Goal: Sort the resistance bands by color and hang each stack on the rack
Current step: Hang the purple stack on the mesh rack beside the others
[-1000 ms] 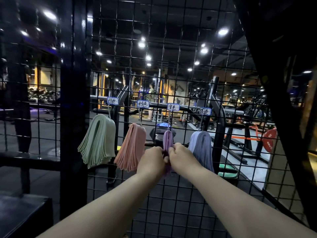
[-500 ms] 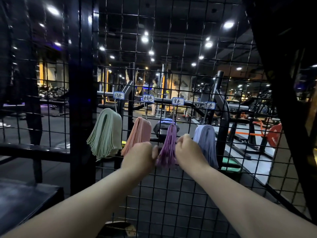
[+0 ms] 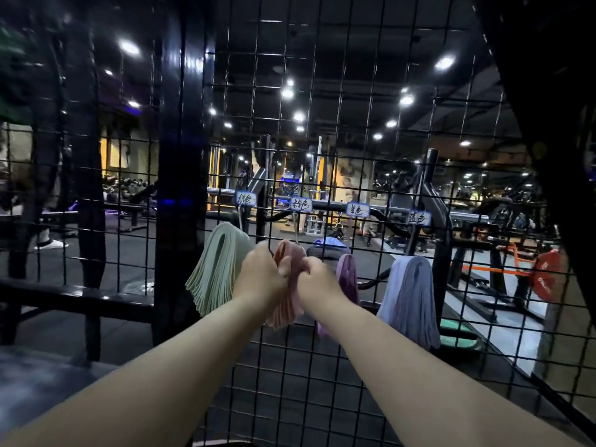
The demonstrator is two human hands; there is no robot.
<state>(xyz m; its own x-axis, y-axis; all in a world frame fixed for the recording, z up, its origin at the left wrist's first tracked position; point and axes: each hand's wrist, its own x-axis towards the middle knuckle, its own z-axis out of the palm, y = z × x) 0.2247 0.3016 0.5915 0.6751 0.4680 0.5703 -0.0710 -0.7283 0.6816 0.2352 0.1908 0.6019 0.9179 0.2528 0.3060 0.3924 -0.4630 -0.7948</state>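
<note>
Straightening the pink band stack (image 3: 285, 312) on the mesh rack (image 3: 322, 382) seems the step in hand. Left grip (image 3: 263, 275) and right grip (image 3: 317, 279) both clamp it, green stack (image 3: 219, 269) at nine o'clock, purple stack (image 3: 346, 275) at three. Next: letting go gently so no bands slip off.

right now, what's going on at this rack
A person is sorting resistance bands on a black wire grid rack. Both the left hand and the right hand grip the pink stack, hanging between the green stack and the purple stack. The blue stack hangs at the far right. Each stack sits under a handwritten label.
</note>
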